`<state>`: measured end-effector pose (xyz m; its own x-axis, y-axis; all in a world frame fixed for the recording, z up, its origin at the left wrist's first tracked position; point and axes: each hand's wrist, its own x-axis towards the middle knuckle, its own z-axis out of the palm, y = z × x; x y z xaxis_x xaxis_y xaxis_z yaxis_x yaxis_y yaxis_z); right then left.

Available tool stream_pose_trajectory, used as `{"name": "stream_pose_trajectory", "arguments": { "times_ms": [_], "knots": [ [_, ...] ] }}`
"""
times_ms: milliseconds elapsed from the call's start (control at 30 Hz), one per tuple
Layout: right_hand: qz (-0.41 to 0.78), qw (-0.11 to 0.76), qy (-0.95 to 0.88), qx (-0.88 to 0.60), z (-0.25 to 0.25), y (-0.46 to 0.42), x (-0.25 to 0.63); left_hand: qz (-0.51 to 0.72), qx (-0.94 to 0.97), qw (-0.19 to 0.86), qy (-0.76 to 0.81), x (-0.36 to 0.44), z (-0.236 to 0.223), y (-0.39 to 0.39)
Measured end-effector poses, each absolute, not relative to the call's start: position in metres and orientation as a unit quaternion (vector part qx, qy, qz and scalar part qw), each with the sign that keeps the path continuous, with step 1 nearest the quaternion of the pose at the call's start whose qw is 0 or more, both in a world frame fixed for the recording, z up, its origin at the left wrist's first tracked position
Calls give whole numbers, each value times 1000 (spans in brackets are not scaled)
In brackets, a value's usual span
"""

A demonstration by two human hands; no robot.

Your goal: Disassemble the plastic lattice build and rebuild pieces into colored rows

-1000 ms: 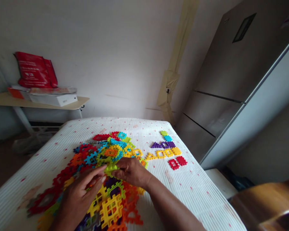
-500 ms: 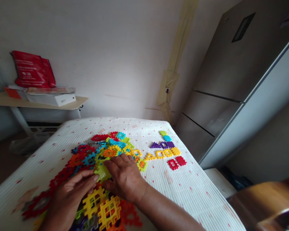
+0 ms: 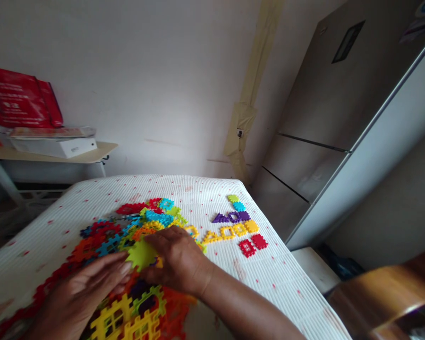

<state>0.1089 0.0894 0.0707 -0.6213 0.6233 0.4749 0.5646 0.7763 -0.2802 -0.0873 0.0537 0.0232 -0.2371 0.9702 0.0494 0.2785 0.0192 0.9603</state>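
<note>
My right hand has its fingers curled and closed on the right side of a lime green plastic building tile with toothed edges. At the tile's left corner, my left hand pinches with thumb and index finger. Both hands are over a heap of colourful interlocking tiles. In the heap, yellow window-shaped tiles lie just below my fingers, while red, blue and orange ones spread behind my left hand. A turquoise tile lies beyond my right hand.
Sorted tiles lie in colour rows at right: a lime tile, a turquoise tile, purple tiles, yellow tiles and red tiles. A white tablecloth covers the table. A fridge stands right; a side table stands left.
The view has swung slightly right, so things appear shifted left. The lime green tile has come up from the heap a little, tilted between my hands.
</note>
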Motion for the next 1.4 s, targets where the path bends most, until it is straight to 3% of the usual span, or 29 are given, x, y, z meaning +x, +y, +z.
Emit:
{"name": "stream_pose_trajectory", "arguments": {
  "times_ms": [67,133,233,333,533,800,1200,1400],
  "knots": [
    [82,309,-866,-383,77,121,135,430,582,312,616,-95,28,64],
    [74,300,-806,-504,83,160,174,372,677,195,604,-107,31,78],
    [42,202,-680,-704,86,215,241,280,772,44,568,-126,25,97],
    [27,160,-622,-766,78,249,294,261,791,-21,553,-137,8,108],
    [30,110,-592,-798,47,280,325,289,772,36,565,-141,-22,113],
    [31,71,-590,-804,24,299,320,308,769,27,560,-145,-30,114],
    [40,46,-589,-806,16,296,316,280,784,29,553,-147,-29,112],
    [32,66,-615,-785,35,289,298,226,794,24,563,-144,-10,108]
  ]
}}
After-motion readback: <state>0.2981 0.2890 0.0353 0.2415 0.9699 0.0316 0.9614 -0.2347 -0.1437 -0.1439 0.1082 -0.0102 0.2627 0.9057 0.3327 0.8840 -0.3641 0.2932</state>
